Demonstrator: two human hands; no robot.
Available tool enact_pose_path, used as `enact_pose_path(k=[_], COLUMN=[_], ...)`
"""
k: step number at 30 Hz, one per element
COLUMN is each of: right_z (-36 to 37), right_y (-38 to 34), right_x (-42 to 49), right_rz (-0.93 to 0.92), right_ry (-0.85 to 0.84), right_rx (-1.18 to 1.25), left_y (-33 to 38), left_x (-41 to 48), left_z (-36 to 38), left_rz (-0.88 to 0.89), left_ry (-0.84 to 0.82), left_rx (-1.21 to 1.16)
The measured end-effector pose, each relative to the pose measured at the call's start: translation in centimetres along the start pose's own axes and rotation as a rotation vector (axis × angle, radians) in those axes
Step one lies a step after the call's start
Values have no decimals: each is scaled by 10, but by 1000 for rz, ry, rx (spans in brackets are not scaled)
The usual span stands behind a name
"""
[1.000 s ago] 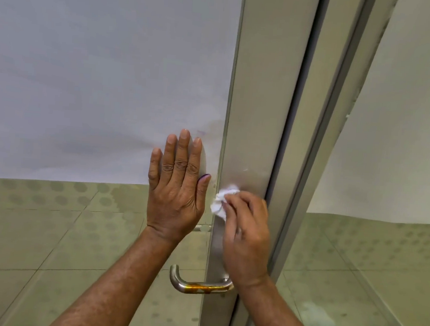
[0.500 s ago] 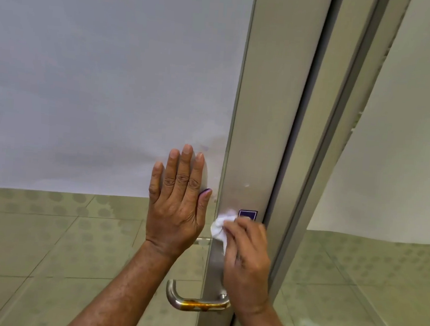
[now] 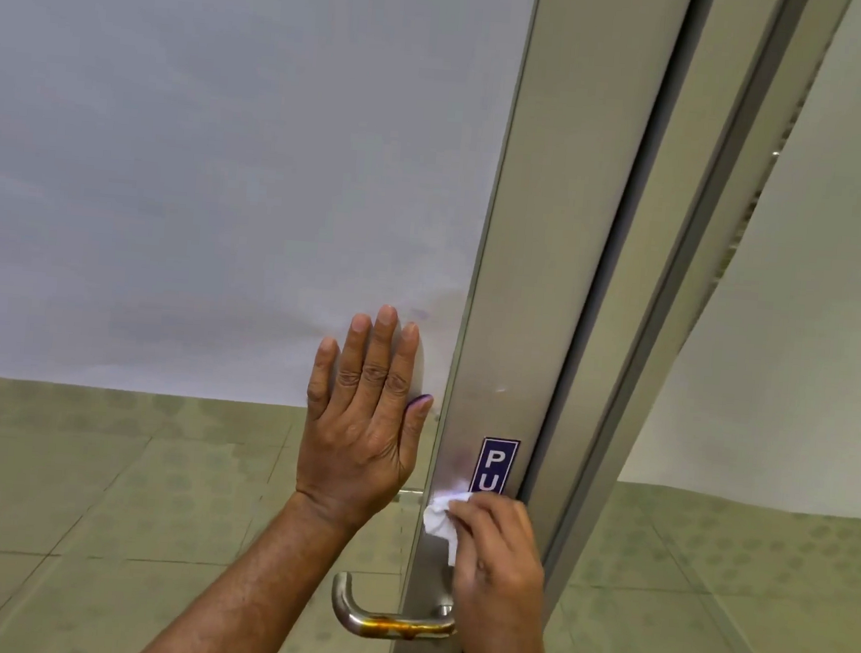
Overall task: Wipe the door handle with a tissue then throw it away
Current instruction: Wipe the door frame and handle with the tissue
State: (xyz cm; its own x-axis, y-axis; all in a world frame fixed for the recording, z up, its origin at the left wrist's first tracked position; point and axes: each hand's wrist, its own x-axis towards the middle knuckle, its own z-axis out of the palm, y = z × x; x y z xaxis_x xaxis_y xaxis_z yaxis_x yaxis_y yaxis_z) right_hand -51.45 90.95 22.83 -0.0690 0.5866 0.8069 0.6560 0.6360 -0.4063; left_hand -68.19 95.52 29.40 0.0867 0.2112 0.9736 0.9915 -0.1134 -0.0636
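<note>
Your right hand (image 3: 500, 563) pinches a crumpled white tissue (image 3: 441, 520) against the metal stile above the rust-stained handle (image 3: 384, 621); left hand (image 3: 364, 424) flat, fingers together, on the glass.

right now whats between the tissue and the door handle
Only bare metal door frame separates the tissue from the door handle below, in the head view.

Near the middle of the frame the left hand (image 3: 364, 424) lies flat, fingers up and together, against the frosted glass panel (image 3: 214, 165) of the door. Just right of it, the right hand (image 3: 500, 563) presses a crumpled white tissue (image 3: 440, 520) onto the metal door frame (image 3: 531, 334), covering the lower end of a blue sticker (image 3: 495, 465) reading "PU". Below the tissue, at the lower centre, the metal door handle (image 3: 384, 624) sticks out leftward with an orange-brown stain along its bar.
</note>
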Motion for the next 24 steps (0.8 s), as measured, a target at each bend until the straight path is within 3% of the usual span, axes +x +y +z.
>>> enact_pose_path(k=[4,7,10,15,18,20,24], right_z=[0,5,1,3,9,7,7], right_y=[-17,-17,-9,-19,-16,-11,-14], right_x=[52,29,-5,50,20,-6,31], right_rz=[43,-32,26,107,-2,24,158], right_ry=[202,70,-56,226,78,-20,197], right_rx=[115,54,6,181,73,40,145], left_y=[-3,0,0,-3,-2,-1,-2], left_x=[5,0,-2,2,-5,-5,1], left_z=[3,2,0,2,1,0,0], left_rz=[-17,-23,-16,-27,-31,-22,-19], left_ry=[17,4,-13,-1,-17,-27,-10], left_rx=[7,0,-15,2,4,1,12])
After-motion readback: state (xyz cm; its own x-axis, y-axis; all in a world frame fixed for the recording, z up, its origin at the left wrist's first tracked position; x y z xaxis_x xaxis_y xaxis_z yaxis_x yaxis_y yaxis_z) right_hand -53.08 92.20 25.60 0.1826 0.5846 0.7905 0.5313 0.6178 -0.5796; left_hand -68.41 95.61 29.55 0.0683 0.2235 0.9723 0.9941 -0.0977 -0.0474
